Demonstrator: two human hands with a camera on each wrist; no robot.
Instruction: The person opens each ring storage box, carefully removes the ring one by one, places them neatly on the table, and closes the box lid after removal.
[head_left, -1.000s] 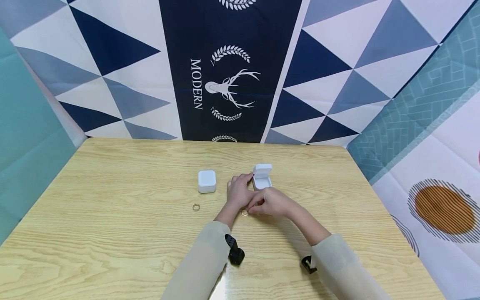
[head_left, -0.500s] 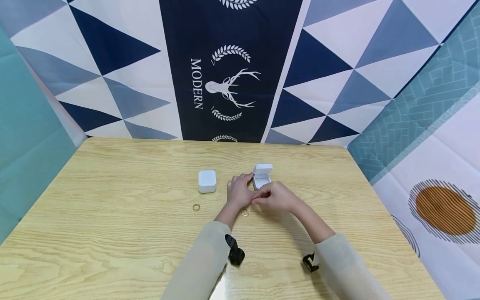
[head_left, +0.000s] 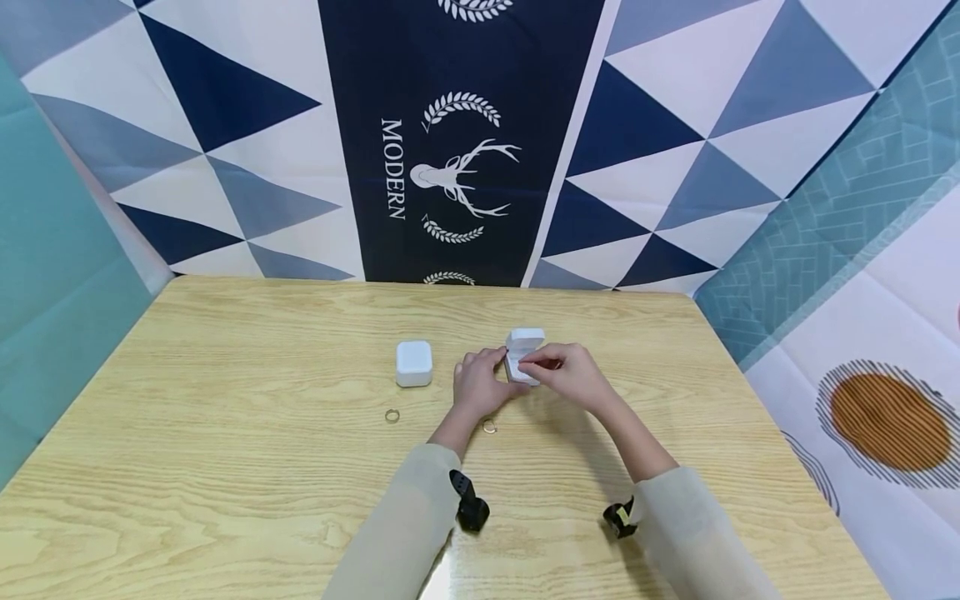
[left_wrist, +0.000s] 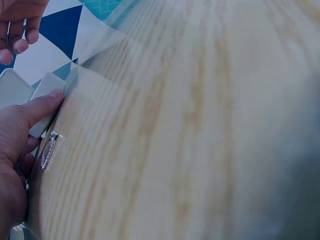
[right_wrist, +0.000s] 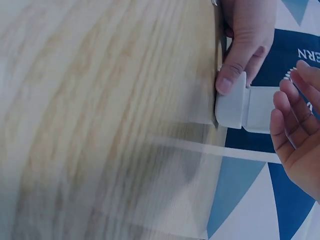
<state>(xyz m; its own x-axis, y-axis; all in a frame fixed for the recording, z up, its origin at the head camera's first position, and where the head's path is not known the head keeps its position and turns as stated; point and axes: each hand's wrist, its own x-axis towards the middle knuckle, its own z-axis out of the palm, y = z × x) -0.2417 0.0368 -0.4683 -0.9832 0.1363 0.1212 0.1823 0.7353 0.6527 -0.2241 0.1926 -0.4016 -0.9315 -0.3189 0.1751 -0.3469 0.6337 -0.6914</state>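
Note:
A small white ring box point(head_left: 522, 338) stands with its lid raised. My left hand point(head_left: 480, 383) holds its base from the left, the thumb along the front, as the left wrist view shows with the box point(left_wrist: 44, 122). Over the open box is my right hand point(head_left: 566, 371), its fingertips close together at the base. Whether something sits between them is hidden; in the right wrist view the fingers point(right_wrist: 292, 117) are bent in front of the lid point(right_wrist: 261, 111). A ring point(head_left: 490, 426) lies on the table below the left hand, shiny in the left wrist view.
Left of the open box stands a second white box point(head_left: 414, 364) with its lid down. Another ring point(head_left: 392, 415) lies in front of it on the wooden table point(head_left: 247, 433). Patterned cloth point(head_left: 270, 167) hangs behind the table's far edge.
My right hand has moved up and away from beside the ring on the table to over the open box. The left hand, both boxes and both visible rings have stayed put.

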